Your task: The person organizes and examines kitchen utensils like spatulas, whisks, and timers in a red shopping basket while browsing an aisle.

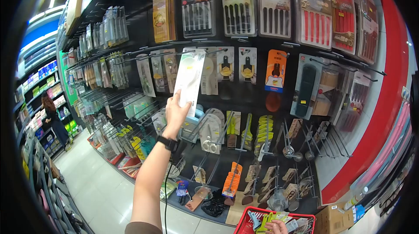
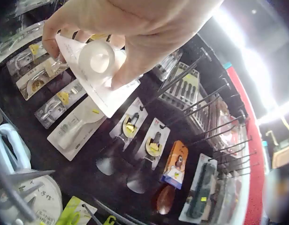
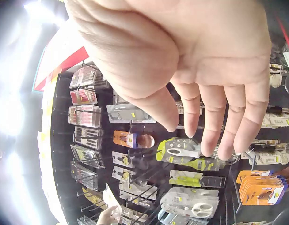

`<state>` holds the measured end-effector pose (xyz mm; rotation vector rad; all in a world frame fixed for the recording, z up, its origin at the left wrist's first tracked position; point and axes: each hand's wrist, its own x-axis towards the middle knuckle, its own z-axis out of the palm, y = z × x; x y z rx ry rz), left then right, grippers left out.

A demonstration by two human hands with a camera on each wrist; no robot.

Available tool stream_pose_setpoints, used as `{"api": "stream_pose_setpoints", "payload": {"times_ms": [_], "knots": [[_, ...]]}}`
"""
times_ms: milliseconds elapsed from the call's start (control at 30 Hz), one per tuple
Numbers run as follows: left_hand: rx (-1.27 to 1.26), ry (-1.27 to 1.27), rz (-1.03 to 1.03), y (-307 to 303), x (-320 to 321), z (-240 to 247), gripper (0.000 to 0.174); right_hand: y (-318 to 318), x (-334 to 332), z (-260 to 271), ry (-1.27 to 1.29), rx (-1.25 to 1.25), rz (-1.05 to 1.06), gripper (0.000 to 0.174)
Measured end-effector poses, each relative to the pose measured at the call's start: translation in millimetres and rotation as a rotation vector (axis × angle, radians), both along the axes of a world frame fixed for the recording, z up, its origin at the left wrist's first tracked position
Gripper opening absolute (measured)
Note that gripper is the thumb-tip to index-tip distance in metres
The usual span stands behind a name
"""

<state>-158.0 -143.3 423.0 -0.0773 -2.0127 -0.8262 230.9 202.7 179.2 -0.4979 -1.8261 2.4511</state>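
My left hand (image 1: 175, 114) is raised to the rack and grips the lower end of a white carded package (image 1: 190, 79). Thumb and fingers stand on opposite sides of the card. A pale, rounded utensil under clear plastic shows on its front; its exact kind is unclear. Behind it hangs a similar white carded package (image 2: 78, 126). Low at the front, my right hand (image 1: 276, 226) is over a red shopping basket (image 1: 312, 223) that holds green-handled and carded goods. In the right wrist view the right hand's fingers hang down, loosely bent, with nothing in them.
Metal hooks carry carded kitchen tools, including scissors (image 1: 210, 140), an orange-carded spatula (image 1: 275, 70) and packs of chopsticks (image 1: 273, 6). A cardboard box (image 1: 334, 218) stands on the floor right of the basket. Another person (image 1: 54, 118) stands down the aisle at left.
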Motion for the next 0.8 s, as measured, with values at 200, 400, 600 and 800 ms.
{"api": "stream_pose_setpoints", "payload": {"times_ms": [200,400,600,800], "knots": [[-0.031,-0.162,0.056,24.9,-65.3,18.2,0.066,-11.7,0.6,20.0,-0.046,-0.066,-0.136,0.033],[-0.183,-0.216,0.195,35.9,-113.5,12.9,0.071,11.1,-1.7,-26.3,0.039,0.084,-0.224,0.016],[-0.224,0.067,0.032,-10.2,-183.7,-1.2,0.072,66.2,60.9,-78.9,-0.215,0.262,-0.485,0.025],[-0.017,-0.172,-0.491,-62.1,-181.6,9.1,0.073,109.3,111.6,-162.0,-0.48,0.763,-0.681,0.022]]}}
